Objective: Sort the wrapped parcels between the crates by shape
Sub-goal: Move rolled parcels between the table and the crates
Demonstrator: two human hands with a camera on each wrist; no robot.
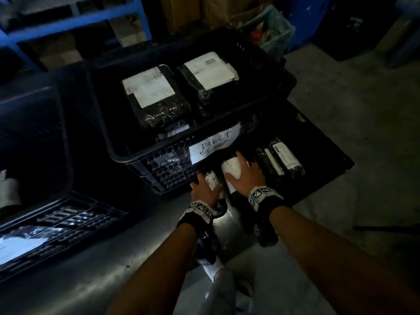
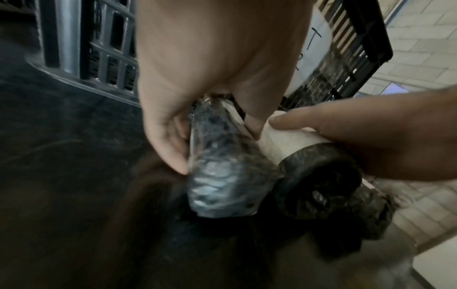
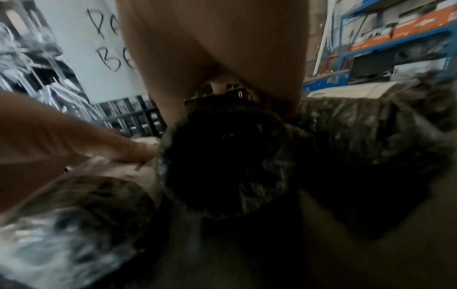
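In the head view my left hand [image 1: 204,188] grips a black-wrapped cylindrical parcel [image 1: 212,181]; the left wrist view shows its thumb and fingers curled round that roll [image 2: 217,166]. My right hand [image 1: 242,171] grips a second cylindrical parcel [image 1: 231,167] with a white label, right beside the first. Its dark wrapped end [image 3: 222,166] fills the right wrist view. Both rolls lie on a low black tray [image 1: 318,137] in front of the black crate [image 1: 118,153] with the "PAKET" sign [image 1: 216,144]. That crate holds two flat rectangular parcels [image 1: 154,96] [image 1: 209,71].
More cylindrical parcels [image 1: 287,158] lie to the right on the same tray. Another dark crate [image 1: 34,133] stands at the left, with a slatted crate [image 1: 68,221] below it. Blue shelving [image 1: 75,21] and a bin [image 1: 272,28] stand behind. Bare concrete floor [image 1: 363,110] lies to the right.
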